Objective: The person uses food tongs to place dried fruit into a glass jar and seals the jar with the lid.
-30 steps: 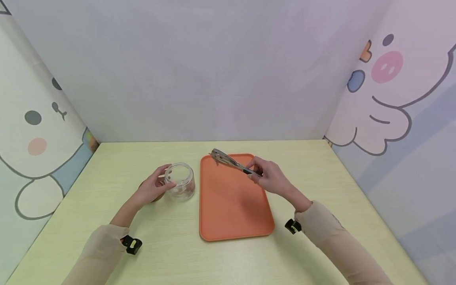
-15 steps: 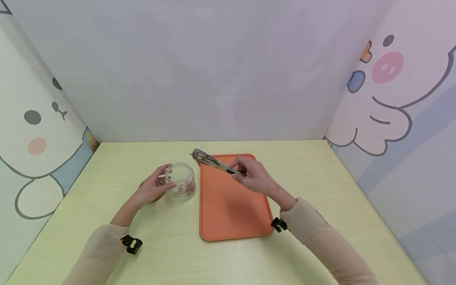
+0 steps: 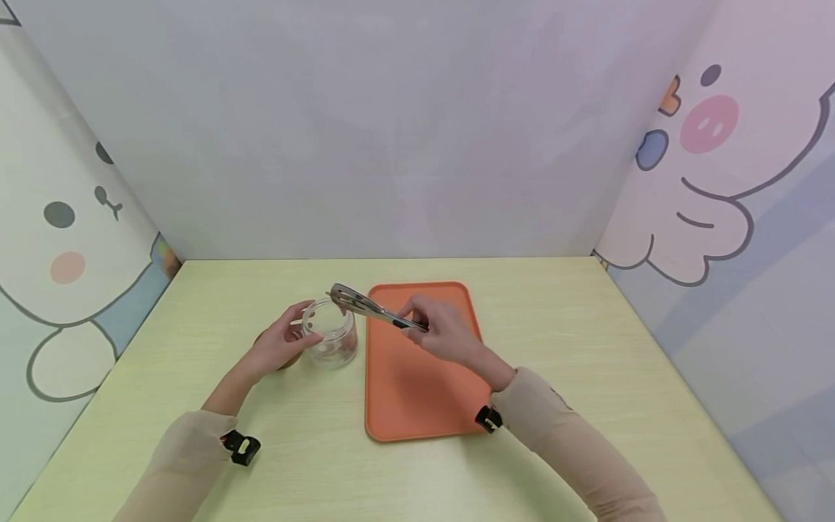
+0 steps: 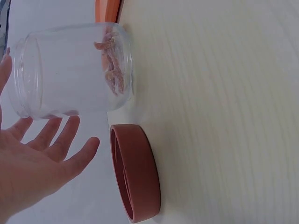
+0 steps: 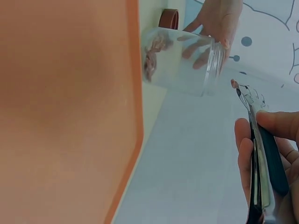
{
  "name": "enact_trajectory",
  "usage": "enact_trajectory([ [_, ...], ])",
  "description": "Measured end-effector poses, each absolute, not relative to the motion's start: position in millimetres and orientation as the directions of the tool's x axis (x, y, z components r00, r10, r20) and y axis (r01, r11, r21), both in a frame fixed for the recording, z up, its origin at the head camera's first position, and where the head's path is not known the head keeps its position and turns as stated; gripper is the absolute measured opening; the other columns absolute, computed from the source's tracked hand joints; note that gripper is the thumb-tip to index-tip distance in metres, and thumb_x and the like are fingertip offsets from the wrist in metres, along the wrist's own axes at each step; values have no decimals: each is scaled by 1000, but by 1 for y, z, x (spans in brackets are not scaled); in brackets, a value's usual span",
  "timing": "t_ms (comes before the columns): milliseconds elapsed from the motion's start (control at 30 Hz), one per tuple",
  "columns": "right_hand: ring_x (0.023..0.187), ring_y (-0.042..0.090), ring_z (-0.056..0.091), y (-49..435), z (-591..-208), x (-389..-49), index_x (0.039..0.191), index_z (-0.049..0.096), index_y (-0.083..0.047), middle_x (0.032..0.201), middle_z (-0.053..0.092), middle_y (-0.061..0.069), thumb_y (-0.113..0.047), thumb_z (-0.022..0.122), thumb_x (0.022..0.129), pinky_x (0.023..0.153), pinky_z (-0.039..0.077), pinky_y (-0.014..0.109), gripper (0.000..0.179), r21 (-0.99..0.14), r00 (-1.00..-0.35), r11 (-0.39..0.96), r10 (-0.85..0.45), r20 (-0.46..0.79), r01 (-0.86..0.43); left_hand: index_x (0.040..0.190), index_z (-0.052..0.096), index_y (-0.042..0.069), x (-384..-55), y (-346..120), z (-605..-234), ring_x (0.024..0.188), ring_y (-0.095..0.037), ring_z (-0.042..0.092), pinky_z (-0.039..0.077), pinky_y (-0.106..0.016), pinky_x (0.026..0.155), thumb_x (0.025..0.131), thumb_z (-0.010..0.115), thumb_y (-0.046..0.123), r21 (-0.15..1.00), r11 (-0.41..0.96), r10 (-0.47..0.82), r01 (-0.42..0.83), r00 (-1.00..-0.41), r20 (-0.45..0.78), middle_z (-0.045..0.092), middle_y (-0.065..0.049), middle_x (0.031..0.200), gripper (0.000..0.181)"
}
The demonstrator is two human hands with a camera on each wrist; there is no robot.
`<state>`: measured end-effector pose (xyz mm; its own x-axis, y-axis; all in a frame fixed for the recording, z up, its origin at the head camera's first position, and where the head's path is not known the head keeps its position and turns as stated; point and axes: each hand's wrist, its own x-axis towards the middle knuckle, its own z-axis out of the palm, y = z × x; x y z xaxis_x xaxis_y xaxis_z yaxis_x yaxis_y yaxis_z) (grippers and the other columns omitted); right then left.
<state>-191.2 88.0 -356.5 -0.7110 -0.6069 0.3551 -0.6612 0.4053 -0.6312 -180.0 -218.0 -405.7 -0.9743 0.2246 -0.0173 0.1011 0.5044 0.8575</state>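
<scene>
A clear jar (image 3: pixel 335 353) stands upright on the table, with several reddish-brown dried pieces (image 4: pixel 113 70) at its bottom. My left hand (image 3: pixel 277 349) holds it near the rim, thumb on the near side and fingers round the back. My right hand (image 3: pixel 446 333) grips metal tongs (image 3: pixel 373 305) by their dark-sided handles. The tongs' tips hang over the jar's mouth, and a small reddish-brown piece (image 5: pixel 234 84) sticks out at their end in the right wrist view. A round brown lid (image 4: pixel 140 172) lies on the table beside the jar, mostly hidden under my left hand in the head view.
An orange rectangular tray (image 3: pixel 417 391) lies right of the jar, under my right hand, with no pieces visible on its surface. The pale wood-patterned table (image 3: pixel 313 464) is bounded by a grey wall (image 3: pixel 391 145) behind and cartoon-printed walls at both sides.
My right hand has moved left across the tray, bringing the tongs from above the tray to over the jar's mouth and slightly lower. My left hand and the jar have stayed put.
</scene>
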Motion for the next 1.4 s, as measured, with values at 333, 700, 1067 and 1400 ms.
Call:
enact_trajectory([
  [333, 47, 9, 39, 75, -358, -192, 96, 56, -14, 62, 49, -8, -4, 58, 82, 47, 33, 23, 17, -630, -730, 450, -617, 294, -633, 138, 24, 11, -180, -219, -406, 103, -32, 48, 41, -37, 76, 82, 62, 34, 864, 493, 230, 105, -973, -13, 33, -22, 132, 72],
  [700, 44, 9, 37, 83, -361, -194, 97, 55, -10, 60, 49, -6, -2, 59, 82, 45, 30, 23, 18, -642, -729, 424, -599, 330, -639, 138, 23, 12, -180, -218, -406, 103, -32, 47, 41, -38, 77, 80, 63, 37, 860, 501, 225, 103, -974, -15, 34, -21, 131, 74],
  [1067, 47, 11, 39, 111, -365, -197, 100, 56, -11, 64, 49, -3, -9, 62, 82, 46, 33, 26, 19, -658, -782, 459, -514, 352, -597, 138, 24, 12, -181, -218, -407, 102, -31, 47, 40, -38, 77, 80, 63, 38, 860, 499, 223, 103, -975, -12, 36, -21, 130, 74],
  [1400, 50, 11, 40, 132, -380, -196, 101, 54, -12, 65, 48, -4, -12, 67, 79, 48, 33, 28, 26, -636, -833, 540, -380, 401, -552, 138, 24, 12, -182, -218, -409, 101, -32, 47, 41, -37, 75, 80, 63, 36, 865, 489, 231, 113, -973, -3, 34, -21, 131, 74],
])
